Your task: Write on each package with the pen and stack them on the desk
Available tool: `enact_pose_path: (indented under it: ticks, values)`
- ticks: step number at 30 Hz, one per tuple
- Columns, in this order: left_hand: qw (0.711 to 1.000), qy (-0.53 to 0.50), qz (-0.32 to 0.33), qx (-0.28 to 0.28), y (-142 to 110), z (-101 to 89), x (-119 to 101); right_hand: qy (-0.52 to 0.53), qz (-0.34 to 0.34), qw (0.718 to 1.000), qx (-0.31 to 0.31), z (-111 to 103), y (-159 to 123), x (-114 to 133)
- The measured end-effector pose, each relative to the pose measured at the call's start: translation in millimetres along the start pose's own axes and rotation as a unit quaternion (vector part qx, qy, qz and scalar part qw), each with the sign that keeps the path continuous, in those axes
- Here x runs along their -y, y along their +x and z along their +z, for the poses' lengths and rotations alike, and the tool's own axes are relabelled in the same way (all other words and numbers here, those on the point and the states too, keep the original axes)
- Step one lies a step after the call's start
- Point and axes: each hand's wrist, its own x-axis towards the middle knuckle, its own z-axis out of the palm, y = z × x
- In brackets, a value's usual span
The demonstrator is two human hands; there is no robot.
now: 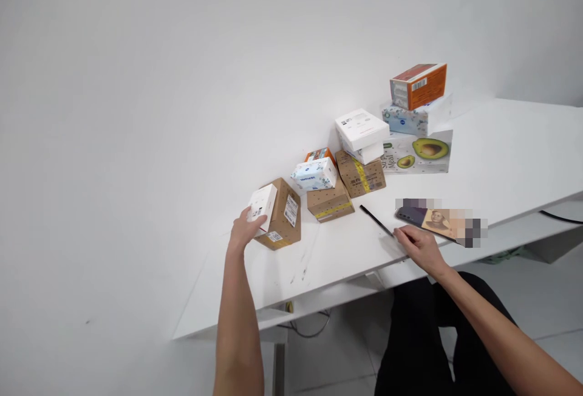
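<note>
My left hand (245, 226) grips the near end of a flat white box (263, 204), its thumb on the printed face. That box rests against the top of a brown cardboard box (286, 217) with white labels and yellow tape. Between the thumb and fingers of my right hand (419, 249) is a thin black stick (376, 220), pointing away to the left just over the table; its exact kind cannot be made out. Close beyond that hand lies a phone (412, 214), partly blurred out.
Along the wall, a tissue pack (314, 174) tops a smaller carton (330, 201). White boxes (362, 129) sit on another taped carton (364, 174). Farther right, an orange box (426, 86) and a tissue pack (405, 119) stand on an avocado-print box (419, 153). The white table (337, 256) ends before my legs.
</note>
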Motion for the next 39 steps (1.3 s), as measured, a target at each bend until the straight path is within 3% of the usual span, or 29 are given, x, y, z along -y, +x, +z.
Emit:
enact_pose_path:
  ticks: [3,6,9,13,16,19,23,27,31,35,39]
  values:
    - [0.995,-0.02,0.052,-0.078,-38.5,-4.0,-4.6,0.006,0.003,1.0,0.002,0.7,-0.6,-1.3]
    - [0.971,-0.08,0.211,-0.077,-91.6,9.6,-5.5,0.005,0.012,1.0,-0.005,1.8,-1.3,-2.3]
    - [0.935,-0.08,0.345,0.006,-137.4,51.7,-6.3,-0.005,0.02,1.0,-0.011,1.9,-1.7,-2.4]
    - [0.915,-0.067,0.386,0.095,-163.8,122.0,-5.8,-0.008,0.017,1.0,0.002,0.7,-2.0,-0.9]
    - [0.919,-0.08,0.37,0.112,-164.9,152.8,-0.2,-0.009,0.016,1.0,0.005,0.3,-2.1,0.8]
    - [0.932,-0.146,0.318,0.092,-167.7,160.9,11.3,-0.01,0.019,1.0,-0.002,0.3,-1.4,1.2]
    - [0.946,-0.267,0.18,0.02,-191.2,169.1,33.4,-0.008,0.026,1.0,-0.011,-0.7,-0.5,-0.3]
    - [0.928,-0.369,0.054,-0.016,-225.1,194.8,49.4,0.003,0.031,1.0,0.006,2.3,-8.4,5.6]
    - [0.913,-0.403,0.062,0.015,-242.5,216.8,44.0,-0.001,0.055,0.996,0.077,13.4,-27.7,21.4]
    - [0.906,-0.417,0.071,-0.011,-243.6,214.8,25.5,0.01,0.106,0.988,0.113,15.6,-40.0,39.8]
    - [0.914,-0.397,0.066,-0.051,-241.8,190.2,7.6,0.047,0.117,0.99,0.069,-3.8,-34.4,63.0]
